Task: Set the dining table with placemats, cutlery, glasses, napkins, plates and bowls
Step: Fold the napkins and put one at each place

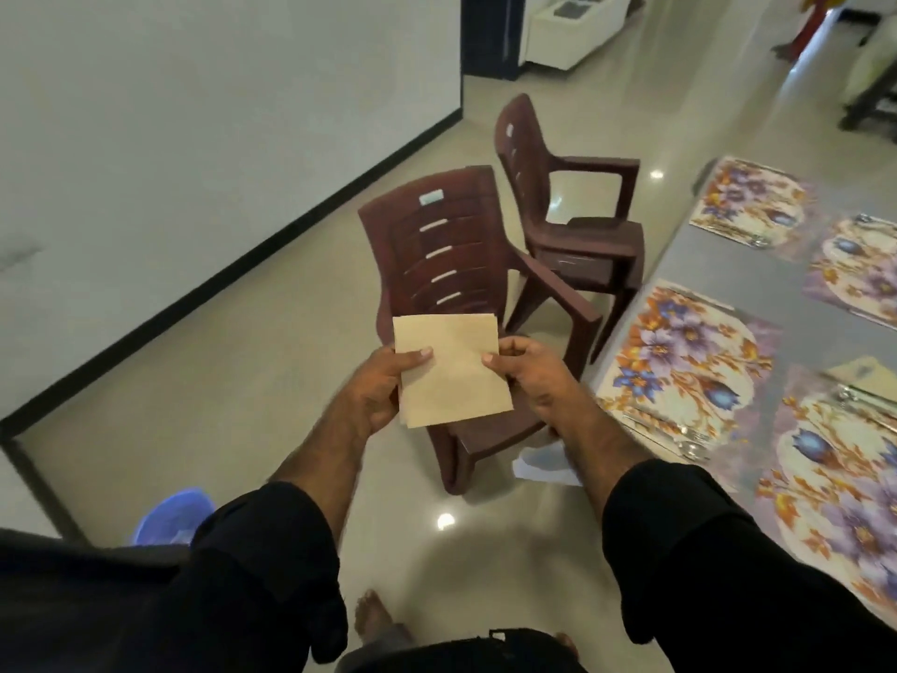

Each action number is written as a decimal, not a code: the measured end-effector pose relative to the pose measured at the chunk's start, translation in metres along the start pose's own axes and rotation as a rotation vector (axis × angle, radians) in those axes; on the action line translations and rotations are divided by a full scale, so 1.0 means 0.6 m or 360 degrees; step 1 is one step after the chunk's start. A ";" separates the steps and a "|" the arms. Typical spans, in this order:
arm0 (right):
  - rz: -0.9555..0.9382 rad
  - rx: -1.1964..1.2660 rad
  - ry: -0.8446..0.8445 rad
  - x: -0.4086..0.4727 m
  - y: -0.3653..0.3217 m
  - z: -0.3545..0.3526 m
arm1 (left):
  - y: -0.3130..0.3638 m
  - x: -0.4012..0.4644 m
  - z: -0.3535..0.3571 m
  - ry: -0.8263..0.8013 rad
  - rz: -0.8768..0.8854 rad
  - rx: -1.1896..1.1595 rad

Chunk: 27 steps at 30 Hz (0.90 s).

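Napkins [454,369], a thin tan stack, are held in front of the person's chest, above the seat of the nearer chair [466,303] and clear of the dining table [728,284]. The left hand [376,393] grips the stack's left edge, thumb on top and fingers curled beneath. The right hand [529,376] pinches the right edge between thumb and fingers, apparently ready to peel off one sheet.

The stack's long axis runs away from the person, tilted slightly left at the top. The table lies to the right of both hands, so the right hand is the nearer one for placement. The closest target is the near placemat [679,357], floral, with cutlery [674,437] lying along its near edge. A tan sheet [859,371] already rests at the top of the next placemat [835,459] to its right, which suggests that this one still needs a napkin.

Open room: the table edge runs diagonally from lower right toward upper centre. The nearer chair's armrest stands between the hands and that edge, so a rightward carry should pass above it. A second chair [568,196] stands further off, beside the far placemat [747,201]. White paper [546,466] lies on the floor under the right forearm.
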State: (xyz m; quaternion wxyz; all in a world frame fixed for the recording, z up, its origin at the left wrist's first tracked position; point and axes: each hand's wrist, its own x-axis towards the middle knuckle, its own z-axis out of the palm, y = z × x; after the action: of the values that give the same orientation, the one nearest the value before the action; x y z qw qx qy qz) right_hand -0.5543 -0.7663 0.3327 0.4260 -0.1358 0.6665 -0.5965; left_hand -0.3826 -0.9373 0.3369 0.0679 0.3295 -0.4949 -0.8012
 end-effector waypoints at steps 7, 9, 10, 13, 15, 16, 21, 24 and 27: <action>-0.0037 -0.0021 -0.0077 0.109 -0.008 0.295 | 0.059 -0.028 -0.287 0.0258 0.0039 -0.0240; 0.0011 -0.0030 -0.0148 0.134 -0.021 0.372 | 0.087 -0.043 -0.355 0.0345 0.0049 -0.0340; 0.0012 -0.0062 -0.0183 0.148 -0.030 0.407 | 0.100 -0.048 -0.385 0.0387 0.0042 -0.0397; -0.0228 -0.0239 -0.0227 0.195 -0.066 0.503 | 0.130 -0.049 -0.473 0.0531 0.0029 -0.0568; -0.0379 -0.0262 -0.0308 0.226 -0.097 0.560 | 0.144 -0.038 -0.523 0.0614 0.0050 -0.0660; -0.0398 -0.0254 -0.0384 0.244 -0.108 0.584 | 0.149 -0.030 -0.546 0.0658 0.0056 -0.0703; -0.0580 -0.0499 -0.0652 0.348 -0.132 0.690 | 0.193 0.031 -0.645 0.0822 0.0041 -0.0813; -0.0850 -0.0810 -0.0549 0.425 -0.138 0.750 | 0.237 0.089 -0.701 0.0914 0.0042 -0.0788; -0.1189 -0.1142 -0.0581 0.511 -0.163 0.791 | 0.293 0.156 -0.745 0.0980 0.0034 -0.0749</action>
State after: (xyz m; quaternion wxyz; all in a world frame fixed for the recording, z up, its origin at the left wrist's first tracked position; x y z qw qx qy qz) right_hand -0.4242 -1.3248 0.3329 0.2209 -0.6012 0.6498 -0.4093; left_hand -0.2272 -1.4002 0.3100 0.2954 0.5249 -0.2574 -0.7556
